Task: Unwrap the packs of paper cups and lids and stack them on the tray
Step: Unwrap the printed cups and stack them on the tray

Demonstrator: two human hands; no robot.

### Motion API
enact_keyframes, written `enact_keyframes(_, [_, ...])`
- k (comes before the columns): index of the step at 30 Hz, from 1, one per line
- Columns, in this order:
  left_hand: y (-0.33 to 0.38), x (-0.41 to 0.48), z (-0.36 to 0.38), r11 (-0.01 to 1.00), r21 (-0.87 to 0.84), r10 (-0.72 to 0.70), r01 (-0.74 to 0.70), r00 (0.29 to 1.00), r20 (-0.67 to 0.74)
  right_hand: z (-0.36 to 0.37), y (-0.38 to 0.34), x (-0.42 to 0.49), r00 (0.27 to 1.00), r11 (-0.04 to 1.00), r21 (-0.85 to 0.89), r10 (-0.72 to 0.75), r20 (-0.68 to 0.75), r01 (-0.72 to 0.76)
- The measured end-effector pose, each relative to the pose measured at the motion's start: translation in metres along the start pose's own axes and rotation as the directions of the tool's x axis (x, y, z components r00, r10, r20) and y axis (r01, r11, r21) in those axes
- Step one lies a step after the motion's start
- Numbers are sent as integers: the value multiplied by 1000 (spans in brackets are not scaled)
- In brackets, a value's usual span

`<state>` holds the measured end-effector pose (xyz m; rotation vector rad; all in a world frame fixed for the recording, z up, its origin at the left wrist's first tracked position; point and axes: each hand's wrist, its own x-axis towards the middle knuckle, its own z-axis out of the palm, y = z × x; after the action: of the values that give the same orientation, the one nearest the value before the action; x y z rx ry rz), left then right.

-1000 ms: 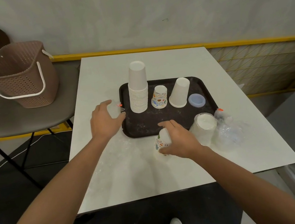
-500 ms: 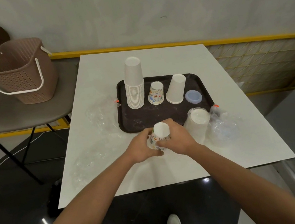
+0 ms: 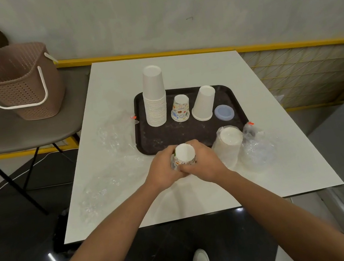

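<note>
Both hands grip a pack of patterned paper cups (image 3: 184, 153) standing upside down on the white table just in front of the dark tray (image 3: 189, 131). My left hand (image 3: 164, 169) wraps its left side, my right hand (image 3: 203, 161) its right side. On the tray stand a tall stack of white cups (image 3: 154, 97), a patterned cup stack (image 3: 180, 108), a short white cup stack (image 3: 203, 103) and bluish lids (image 3: 224, 112). A wrapped pack of white cups (image 3: 228, 143) stands right of my hands.
Crumpled clear wrappers lie left of the tray (image 3: 116, 132), at the table's front left (image 3: 101, 189), and right of the wrapped pack (image 3: 256, 147). A brown basket (image 3: 20, 83) sits on a chair to the left. The table edge lies close below my wrists.
My left hand left the wrapper beside the tray and came over to the patterned cup pack. Both hands now hold the pack, which shifted slightly toward the tray's front edge.
</note>
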<state>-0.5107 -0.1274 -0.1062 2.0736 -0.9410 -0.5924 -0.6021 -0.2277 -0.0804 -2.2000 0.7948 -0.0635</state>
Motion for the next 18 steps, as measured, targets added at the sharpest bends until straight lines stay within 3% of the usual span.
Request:
enact_keyframes(7, [0, -1, -3, 1000, -16, 6, -6, 1000, -19, -1, -5, -2, 1000, 1000, -1, -23, -11, 23])
enact_keyframes(18, [14, 9, -37, 990, -92, 100, -104, 994, -43, -16, -29, 0, 979, 985, 135, -78, -189, 104])
